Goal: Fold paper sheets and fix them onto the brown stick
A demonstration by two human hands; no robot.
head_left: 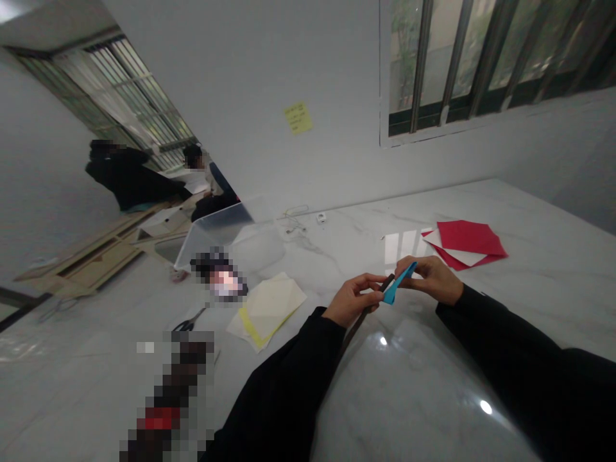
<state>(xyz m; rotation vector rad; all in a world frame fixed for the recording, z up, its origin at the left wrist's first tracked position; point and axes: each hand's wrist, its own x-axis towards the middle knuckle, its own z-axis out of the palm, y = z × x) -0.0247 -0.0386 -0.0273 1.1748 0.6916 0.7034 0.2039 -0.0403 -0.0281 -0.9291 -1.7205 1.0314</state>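
Over the marble-patterned table, my left hand point(353, 300) grips a long, thin dark brown strip point(355, 328). The strip runs from between the fingers down along my left sleeve; I cannot make out its material. A narrow folded piece of blue paper point(397, 287) slants between my two hands. My right hand point(430, 277) pinches its upper part between thumb and fingers. The paper's lower end meets my left fingertips beside the strip's top. Beyond my right hand lie red paper sheets point(471, 239) with a white sheet among them. Pale and yellow sheets point(272, 305) rest left of my left hand.
Black-handled scissors point(185, 325) lie on the left, near a translucent plastic bin point(216, 228). A thin cable point(296, 221) and small white box point(321, 218) sit by the wall. A yellow note point(298, 118) sticks there. Two people are at work farther left.
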